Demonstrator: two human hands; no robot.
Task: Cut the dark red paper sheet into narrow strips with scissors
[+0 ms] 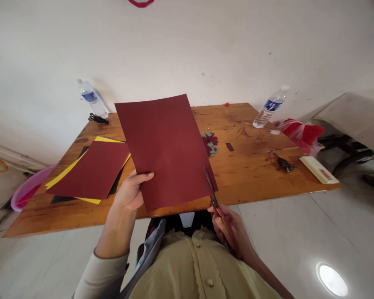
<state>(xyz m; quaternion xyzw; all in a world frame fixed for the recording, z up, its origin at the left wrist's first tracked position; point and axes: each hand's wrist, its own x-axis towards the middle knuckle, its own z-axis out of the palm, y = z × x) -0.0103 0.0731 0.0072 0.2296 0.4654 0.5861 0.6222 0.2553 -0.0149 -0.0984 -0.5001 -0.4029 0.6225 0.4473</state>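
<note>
A large dark red sheet of paper [168, 145] is held up above the table's front edge. My left hand [132, 189] grips its lower left side, thumb on the face toward me and fingers behind. In my right hand [232, 228] is a pair of scissors [216, 199] with red handles, the fingers wrapped round them. The scissor blades meet the sheet near its lower right corner, one blade lying over the face. Beyond the sheet's right edge lies a small heap of cut red and grey pieces [210, 143], partly hidden by the sheet.
On the wooden table [246, 166], more red, yellow and black sheets [90, 170] are stacked at left. Two water bottles [92, 99] [271, 107] stand at the back. A single dark strip [230, 147], a black plug [284, 163] and a cream box [318, 169] lie toward the right.
</note>
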